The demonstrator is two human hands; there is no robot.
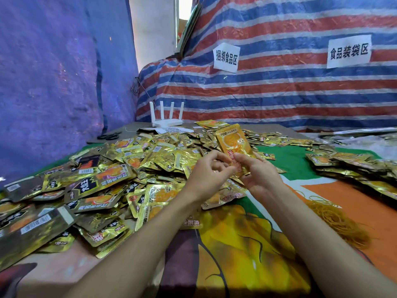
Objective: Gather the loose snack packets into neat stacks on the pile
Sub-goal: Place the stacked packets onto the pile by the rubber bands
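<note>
Both hands hold one upright packet (pixel 234 145) over the loose heap (pixel 133 168) — left hand (pixel 209 175) fingers pinch its bottom edge, right hand (pixel 257 175) cups it w/ thumb in front. Best to square edges before laying it down — foil looks slippery, prob. slides.

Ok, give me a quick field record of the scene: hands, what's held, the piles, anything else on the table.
held: packet, upright, raised over the table
left hand: pinches the packet's lower end
right hand: grips the packet's lower end
loose pile: left and centre, jumbled
stacks: right side, flatter rows
rubber bands: heap beside the right forearm
far edge: router, scissors
</note>
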